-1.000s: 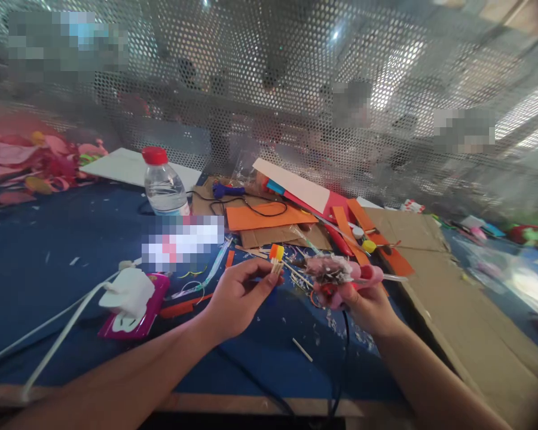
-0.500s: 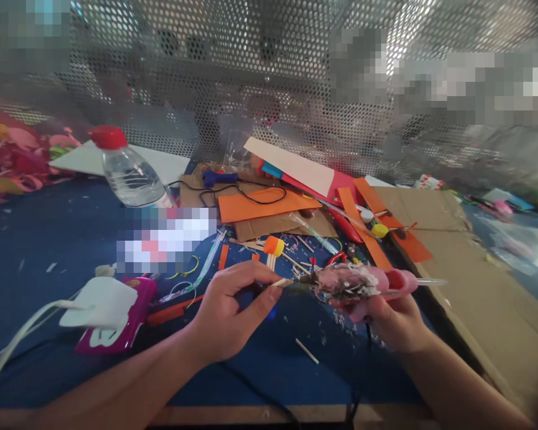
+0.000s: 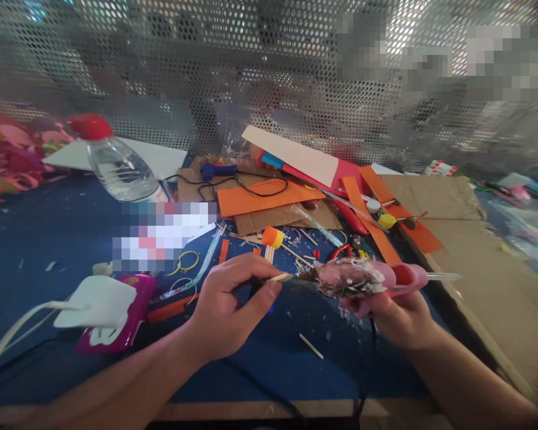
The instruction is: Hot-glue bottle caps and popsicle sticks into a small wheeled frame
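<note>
My left hand pinches a short thin wooden stick between thumb and fingers. In my right hand is a pink hot glue gun, crusted with old glue and grime, its nozzle pointing left at the stick's end. Whether nozzle and stick touch, I cannot tell. From the gun's back end a clear glue stick sticks out. Just behind my left hand stands a small piece of pale sticks topped by an orange and yellow block. One loose stick lies on the blue tabletop.
At left are a bottle with a red cap, a white charger plug and a magenta power strip. Orange sheets, a blue-handled tool with a cord and cardboard lie behind and to the right. Sticks and scraps litter the middle.
The view has shifted slightly. The glue gun sits marginally further right in the picture, its nozzle still by the stick's end. Both hands keep their grips.
</note>
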`<state>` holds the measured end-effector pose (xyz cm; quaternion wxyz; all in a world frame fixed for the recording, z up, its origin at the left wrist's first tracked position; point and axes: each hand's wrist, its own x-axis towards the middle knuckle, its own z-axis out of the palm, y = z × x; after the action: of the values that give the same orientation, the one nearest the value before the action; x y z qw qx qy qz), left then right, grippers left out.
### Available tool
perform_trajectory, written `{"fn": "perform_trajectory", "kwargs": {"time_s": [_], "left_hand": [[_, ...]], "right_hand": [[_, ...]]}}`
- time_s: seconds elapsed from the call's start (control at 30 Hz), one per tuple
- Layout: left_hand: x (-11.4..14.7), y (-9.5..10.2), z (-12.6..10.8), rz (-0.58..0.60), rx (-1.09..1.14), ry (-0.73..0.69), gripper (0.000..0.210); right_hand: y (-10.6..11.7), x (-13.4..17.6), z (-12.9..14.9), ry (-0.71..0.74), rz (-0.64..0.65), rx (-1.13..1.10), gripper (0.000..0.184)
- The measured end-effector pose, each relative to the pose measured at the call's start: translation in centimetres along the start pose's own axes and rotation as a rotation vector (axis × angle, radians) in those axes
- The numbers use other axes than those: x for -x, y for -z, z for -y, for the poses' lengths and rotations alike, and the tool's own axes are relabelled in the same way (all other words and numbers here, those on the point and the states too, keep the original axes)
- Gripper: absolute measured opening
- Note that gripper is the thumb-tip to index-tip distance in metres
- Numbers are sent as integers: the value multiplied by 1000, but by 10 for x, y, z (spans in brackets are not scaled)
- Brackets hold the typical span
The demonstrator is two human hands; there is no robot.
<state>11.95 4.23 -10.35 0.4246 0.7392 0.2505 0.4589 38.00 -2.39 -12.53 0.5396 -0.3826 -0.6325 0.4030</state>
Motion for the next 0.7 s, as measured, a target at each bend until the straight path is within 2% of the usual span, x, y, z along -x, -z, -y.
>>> {"fn": "perform_trajectory", "kwargs": {"time_s": [0.13, 0.7], "left_hand": [[0, 0, 0, -9, -3, -5, 9], [0, 1, -1, -11, -27, -27, 8]], "right_hand": [[0, -1, 1, 48, 3, 14, 28], [1, 0, -1, 51, 17, 39, 27]]}}
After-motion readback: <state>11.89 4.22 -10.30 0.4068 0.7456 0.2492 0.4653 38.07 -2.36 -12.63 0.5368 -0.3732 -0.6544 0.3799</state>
